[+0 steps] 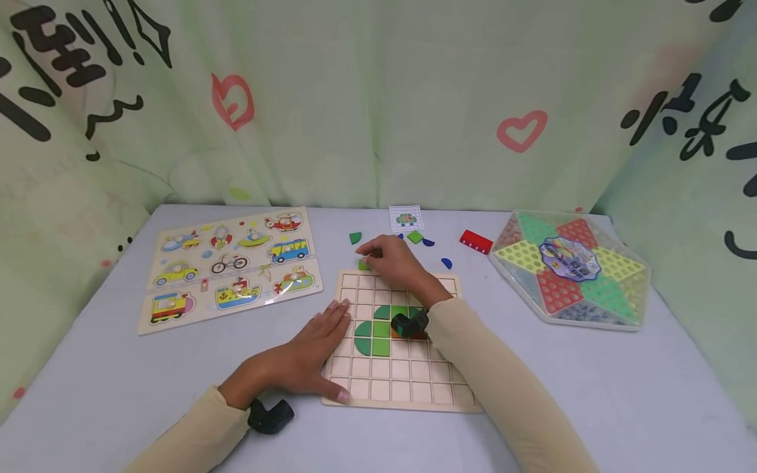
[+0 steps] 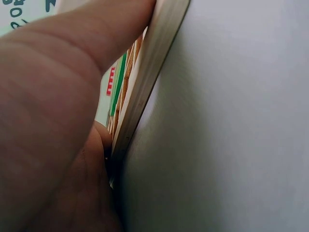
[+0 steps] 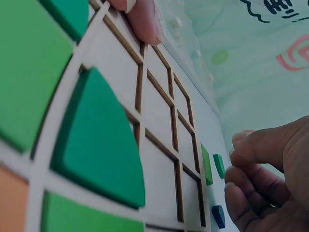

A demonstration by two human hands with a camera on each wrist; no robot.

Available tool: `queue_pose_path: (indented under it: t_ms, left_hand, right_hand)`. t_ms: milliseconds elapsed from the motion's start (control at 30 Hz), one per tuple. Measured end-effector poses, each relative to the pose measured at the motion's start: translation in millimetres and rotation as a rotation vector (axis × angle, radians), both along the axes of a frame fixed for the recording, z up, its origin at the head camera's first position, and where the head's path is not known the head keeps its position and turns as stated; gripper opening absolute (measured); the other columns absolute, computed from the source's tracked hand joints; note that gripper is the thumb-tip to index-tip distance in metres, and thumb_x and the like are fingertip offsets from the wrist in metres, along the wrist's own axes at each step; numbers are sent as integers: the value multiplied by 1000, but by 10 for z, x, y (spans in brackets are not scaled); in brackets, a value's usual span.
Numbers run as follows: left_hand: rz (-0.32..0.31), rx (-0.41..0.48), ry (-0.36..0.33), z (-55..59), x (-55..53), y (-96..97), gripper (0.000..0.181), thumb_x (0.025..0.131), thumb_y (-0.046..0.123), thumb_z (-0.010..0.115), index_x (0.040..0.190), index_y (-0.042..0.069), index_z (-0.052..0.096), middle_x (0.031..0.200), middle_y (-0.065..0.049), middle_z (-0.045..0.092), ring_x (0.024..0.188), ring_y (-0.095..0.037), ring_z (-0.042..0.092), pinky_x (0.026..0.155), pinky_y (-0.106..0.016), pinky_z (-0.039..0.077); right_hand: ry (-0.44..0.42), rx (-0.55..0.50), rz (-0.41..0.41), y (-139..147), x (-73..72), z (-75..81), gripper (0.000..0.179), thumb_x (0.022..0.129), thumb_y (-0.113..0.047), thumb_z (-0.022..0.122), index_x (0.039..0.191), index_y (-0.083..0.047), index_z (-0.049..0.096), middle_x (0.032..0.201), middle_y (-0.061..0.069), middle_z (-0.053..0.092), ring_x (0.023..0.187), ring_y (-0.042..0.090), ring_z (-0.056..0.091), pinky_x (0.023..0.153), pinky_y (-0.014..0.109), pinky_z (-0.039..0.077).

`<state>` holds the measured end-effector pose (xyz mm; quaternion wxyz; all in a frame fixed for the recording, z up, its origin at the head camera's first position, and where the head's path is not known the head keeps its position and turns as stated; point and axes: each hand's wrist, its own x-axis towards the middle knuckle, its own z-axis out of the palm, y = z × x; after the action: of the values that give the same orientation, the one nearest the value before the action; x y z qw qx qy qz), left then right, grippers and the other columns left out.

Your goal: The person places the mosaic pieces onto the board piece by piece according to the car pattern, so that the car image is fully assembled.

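Board (image 1: 402,374), pale wood with a grid of square cells, lies flat on the white worktop (image 1: 100,401) between and below a person's two hands. The left hand (image 1: 307,351) is spread wide, its fingers resting along the board's left side and its thumb pressing the near left corner. The right hand (image 1: 393,263) hovers over the far edge, fingers loosely curled and thumb close to the index finger; whether it pinches anything, I cannot tell. Just by its fingertips, beyond the board, lies a green square (image 1: 363,264).

To the right of the left hand, light green squares (image 1: 381,338) and teal quarter-rounds (image 1: 363,346) fill some middle cells, with an orange piece (image 1: 395,333) partly hidden under the right wrist.

Beyond the right hand are a loose quarter-round, another green square, small blue pieces (image 1: 447,263) and a pattern card (image 1: 405,218); to its right lies a red strip (image 1: 476,242). Farther right sits a clear six-sided box (image 1: 570,270) of coloured pieces. Beyond the left hand, to its left, lies a vehicle puzzle (image 1: 204,286). A pale green curtain (image 1: 378,112) hangs behind.
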<state>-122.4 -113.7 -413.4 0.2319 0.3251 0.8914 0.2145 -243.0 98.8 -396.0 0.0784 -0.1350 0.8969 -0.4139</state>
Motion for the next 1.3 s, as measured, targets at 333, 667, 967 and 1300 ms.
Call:
queue_pose_path:
  t_ms: [333, 667, 967, 1300]
  left_hand:
    - [5, 16, -9, -1, -1, -2, 126, 71, 67, 73, 156, 6, 4, 162, -3, -12, 145, -17, -19, 116, -43, -1]
    - [-13, 21, 8, -43, -10, -5, 126, 71, 70, 71, 156, 6, 3, 162, -3, -13, 144, -16, -19, 116, -42, 0]
    - [-5, 18, 0, -45, -13, 1, 126, 71, 69, 72, 156, 7, 3, 162, -3, -13, 144, -17, -19, 116, -42, -1]
    - [6, 10, -4, -31, -7, 0, 127, 70, 68, 73, 156, 7, 3, 162, -2, -13, 144, -17, -19, 116, -41, -1]
  right_hand:
    - [-24, 87, 5, -65, -37, -57, 24, 96, -6, 58, 116, -5, 71, 117, 9, 63, 109, 22, 57, 92, 37, 48]
    - [-13, 116, 14, -88, -22, -91, 26, 96, -3, 58, 119, -3, 69, 115, 10, 61, 110, 24, 57, 93, 38, 48]
    - [16, 219, 13, -135, -16, -67, 27, 95, -3, 59, 119, -4, 69, 112, 11, 60, 108, 24, 55, 95, 38, 46]
    - [16, 147, -42, -117, 0, -52, 20, 95, -5, 61, 113, -4, 71, 109, 9, 67, 105, 22, 59, 90, 38, 49]
